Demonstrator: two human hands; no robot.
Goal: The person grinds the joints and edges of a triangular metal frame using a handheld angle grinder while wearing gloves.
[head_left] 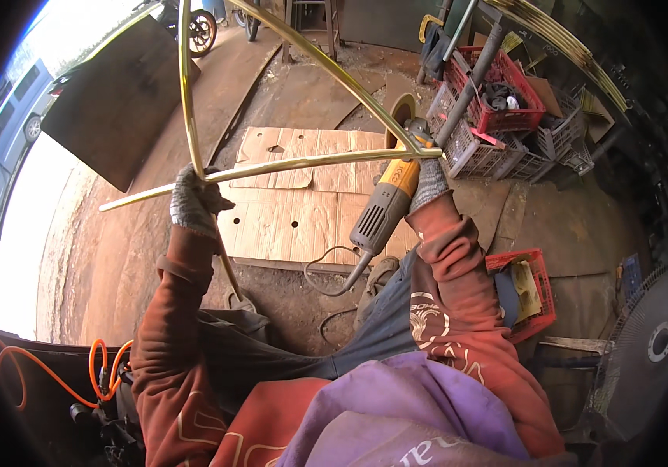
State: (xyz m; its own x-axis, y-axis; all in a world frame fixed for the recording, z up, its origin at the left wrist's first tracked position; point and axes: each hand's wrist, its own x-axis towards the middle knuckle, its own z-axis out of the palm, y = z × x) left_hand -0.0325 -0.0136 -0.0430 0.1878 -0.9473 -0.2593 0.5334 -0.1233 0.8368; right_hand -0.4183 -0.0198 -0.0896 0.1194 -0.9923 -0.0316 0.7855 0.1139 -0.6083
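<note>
A brass-coloured metal tube frame [310,161] is held up in front of me, its bars meeting at a pointed corner on the right. My left hand [195,198], in a grey knit glove, is closed around the frame where two bars cross. In my right hand [430,180], gloved too, is a yellow and grey angle grinder [384,204]. Its disc [404,110] points away from me, just beyond the frame's corner. The bars partly cover the grinder's head and my right fingers, so whether the disc touches metal cannot be made out.
Flattened cardboard [295,226] lies on the floor under the frame. The grinder's cord [322,272] loops near my shoe. Crates stand at right, including a red crate [509,86]; another red basket [540,311] sits beside my right arm. A fan [653,342] stands at the far right.
</note>
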